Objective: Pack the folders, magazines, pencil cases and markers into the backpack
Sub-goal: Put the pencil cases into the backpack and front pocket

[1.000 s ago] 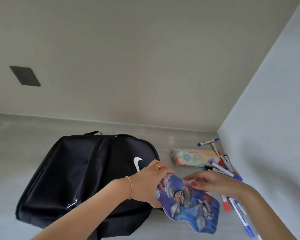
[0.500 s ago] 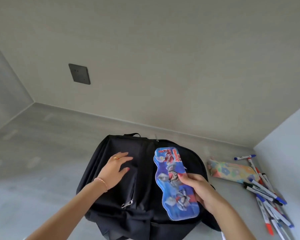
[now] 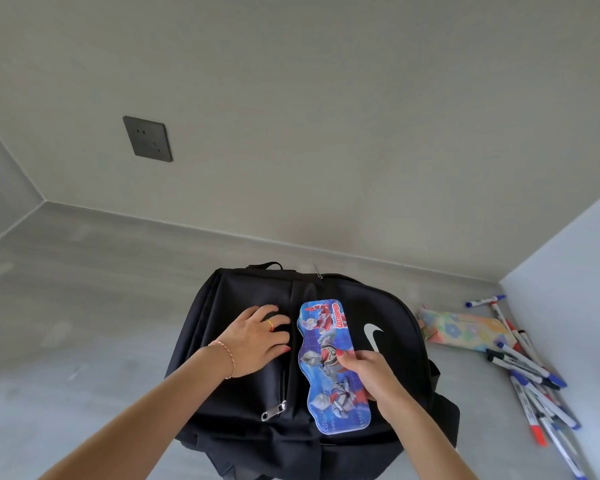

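- The blue pencil case point(image 3: 331, 367) lies flat on top of the black backpack point(image 3: 388, 382), lower centre of the frame; its long axis runs up and down the picture, the printed title end toward the wall.
- It is a thin, stiff, glossy case with rounded corners and a wavy left edge, printed with red and silver cartoon heroes on blue.
- The right hand point(image 3: 368, 370) grips its right edge near the middle, thumb curled on the printed face.
- The left hand point(image 3: 257, 337) rests flat on the backpack's soft cloth, fingers spread and holding nothing, just left of the case.
- A metal zip pull point(image 3: 273, 410) lies below that hand; a white swoosh point(image 3: 374, 336) shows right of the case.
- At the right edge, a soft flowered pencil case point(image 3: 465, 332) lies on the grey floor point(image 3: 84, 323) beside scattered markers point(image 3: 530, 379).
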